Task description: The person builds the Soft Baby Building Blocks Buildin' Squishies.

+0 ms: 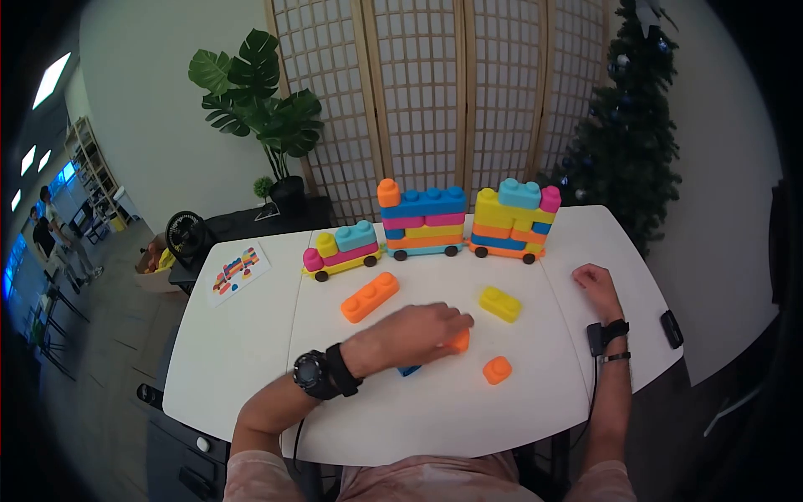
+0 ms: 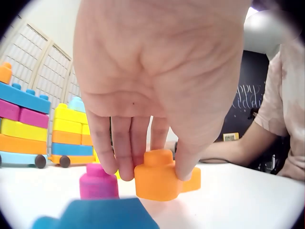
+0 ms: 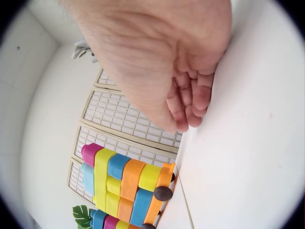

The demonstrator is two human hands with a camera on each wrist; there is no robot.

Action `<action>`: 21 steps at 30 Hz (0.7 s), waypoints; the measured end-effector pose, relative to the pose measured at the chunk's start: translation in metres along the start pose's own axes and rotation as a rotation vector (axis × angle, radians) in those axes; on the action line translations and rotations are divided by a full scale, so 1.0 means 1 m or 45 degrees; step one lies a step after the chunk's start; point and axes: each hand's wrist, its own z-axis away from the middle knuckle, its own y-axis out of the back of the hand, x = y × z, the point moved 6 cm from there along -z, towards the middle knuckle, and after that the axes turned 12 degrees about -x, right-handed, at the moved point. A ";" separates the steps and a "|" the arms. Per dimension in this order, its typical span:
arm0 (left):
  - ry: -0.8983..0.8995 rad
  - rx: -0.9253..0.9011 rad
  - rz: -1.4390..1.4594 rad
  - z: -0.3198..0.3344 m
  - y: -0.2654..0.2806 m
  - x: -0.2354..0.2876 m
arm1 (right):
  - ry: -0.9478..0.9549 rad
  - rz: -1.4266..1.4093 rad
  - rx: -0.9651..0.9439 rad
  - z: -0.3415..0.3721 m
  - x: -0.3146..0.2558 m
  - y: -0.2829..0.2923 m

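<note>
My left hand (image 1: 414,330) reaches across the middle of the table and pinches a small orange toy block (image 2: 157,179) between thumb and fingertips. That block (image 1: 458,340) pokes out from under the fingers in the head view. Close by in the left wrist view are a magenta block (image 2: 99,183) and a blue block (image 2: 102,214); the hand mostly covers the blue one in the head view. Another small orange block (image 1: 497,370) sits to the right of this hand. My right hand (image 1: 595,286) rests on the table at the right, fingers loosely curled, holding nothing.
A long orange block (image 1: 370,297) and a yellow block (image 1: 500,304) lie farther back. Behind them stand three wheeled block builds: a low car (image 1: 343,257), a taller car (image 1: 424,226) and another tall car (image 1: 512,226). A picture card (image 1: 238,272) lies at the left.
</note>
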 end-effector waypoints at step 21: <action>0.547 0.545 -0.150 0.043 0.110 -0.216 | -0.009 -0.017 0.014 0.002 -0.003 -0.001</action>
